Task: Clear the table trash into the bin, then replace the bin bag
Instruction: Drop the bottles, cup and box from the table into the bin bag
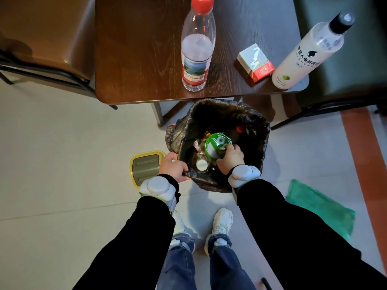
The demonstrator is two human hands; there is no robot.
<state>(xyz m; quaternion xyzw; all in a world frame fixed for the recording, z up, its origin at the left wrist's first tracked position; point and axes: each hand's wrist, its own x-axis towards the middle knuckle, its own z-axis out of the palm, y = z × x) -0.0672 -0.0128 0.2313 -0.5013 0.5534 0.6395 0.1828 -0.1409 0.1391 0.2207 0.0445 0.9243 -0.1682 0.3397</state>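
A bin lined with a black bag (pixel 259 130) stands on the floor below the table's front edge. My left hand (pixel 172 167) grips the bag's near-left rim. My right hand (pixel 230 156) is inside the bag, fingers closed on a green and white round container (pixel 215 144). Under it lie a bottle with a white cap (pixel 201 164) and other trash. On the dark wooden table (pixel 136 59) stand a clear bottle with a red cap (pixel 198 45), a white and red small box (pixel 255 62) and a white bottle with a black cap (pixel 310 53).
The bin's yellow-rimmed grey lid (pixel 145 167) lies on the floor left of the bin. A folded green bag (pixel 320 208) lies on the floor at the right. A brown chair (pixel 46 38) stands left of the table, a dark green seat (pixel 356 59) at the right. My feet are below the bin.
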